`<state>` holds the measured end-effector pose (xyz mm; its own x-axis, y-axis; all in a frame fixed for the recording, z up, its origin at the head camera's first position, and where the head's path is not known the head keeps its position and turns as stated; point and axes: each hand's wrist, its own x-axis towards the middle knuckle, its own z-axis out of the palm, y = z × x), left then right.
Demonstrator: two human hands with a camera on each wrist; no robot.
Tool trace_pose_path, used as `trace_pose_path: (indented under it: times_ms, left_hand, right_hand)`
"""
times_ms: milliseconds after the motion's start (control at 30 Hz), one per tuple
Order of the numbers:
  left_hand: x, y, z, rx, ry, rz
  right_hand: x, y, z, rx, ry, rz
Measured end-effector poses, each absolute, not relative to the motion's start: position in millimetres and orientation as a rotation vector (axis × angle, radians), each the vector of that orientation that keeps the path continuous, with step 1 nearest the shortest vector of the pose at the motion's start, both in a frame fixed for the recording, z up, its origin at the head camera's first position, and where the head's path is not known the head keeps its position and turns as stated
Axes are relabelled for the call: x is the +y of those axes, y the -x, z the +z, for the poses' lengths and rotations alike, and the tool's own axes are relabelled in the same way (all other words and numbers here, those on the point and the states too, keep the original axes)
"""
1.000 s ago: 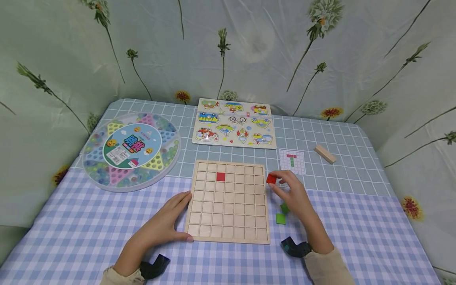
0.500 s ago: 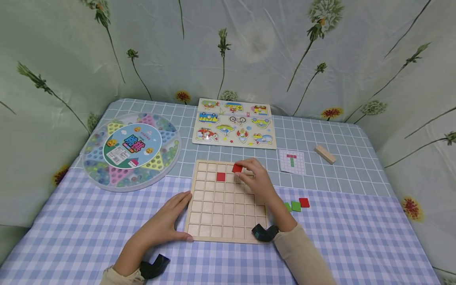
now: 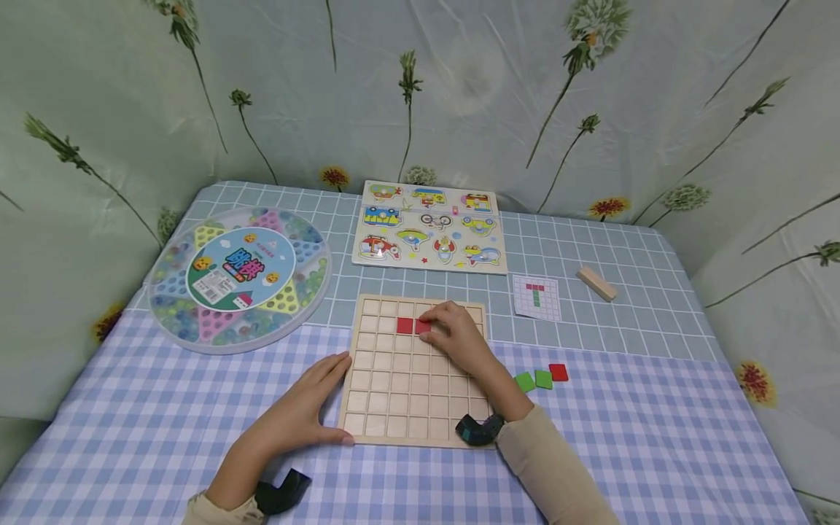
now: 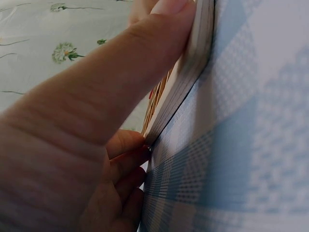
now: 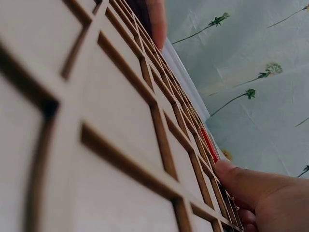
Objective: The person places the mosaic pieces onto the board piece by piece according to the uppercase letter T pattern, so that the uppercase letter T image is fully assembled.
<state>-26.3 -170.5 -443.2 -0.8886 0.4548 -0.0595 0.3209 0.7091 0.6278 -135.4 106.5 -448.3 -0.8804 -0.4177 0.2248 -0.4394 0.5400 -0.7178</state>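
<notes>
A wooden grid board (image 3: 402, 403) lies flat in front of me. One red square tile (image 3: 404, 326) sits in a cell of its second row. My right hand (image 3: 462, 346) pinches another red square tile (image 3: 422, 327) between thumb and fingers, at the cell just right of the first. The right wrist view shows my thumb (image 5: 241, 179) against a red tile edge (image 5: 209, 144) on the grid. My left hand (image 3: 298, 408) rests along the board's left side, thumb at the near corner; in the left wrist view its thumb (image 4: 120, 63) touches the board's edge (image 4: 176, 92).
Two green tiles (image 3: 543, 379) and a red tile (image 3: 558, 372) lie right of the board. Behind are a pattern card (image 3: 550, 308), a wooden block (image 3: 597, 284) and a vehicle puzzle board (image 3: 429, 244). A round marble game board (image 3: 315, 302) stands at left.
My right hand has carried a red tile leftward from beside the board to the cell next to the first red tile. The left hand has stayed at the board's edge.
</notes>
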Motion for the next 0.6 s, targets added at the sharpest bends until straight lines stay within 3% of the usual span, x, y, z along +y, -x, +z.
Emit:
trace_pose_path:
  times_ms: [600]
  left_hand:
    - [-170, 26, -442, 2.71, -0.619, 0.934]
  right_hand:
    - [132, 125, -417, -2.772, -0.852, 1.35]
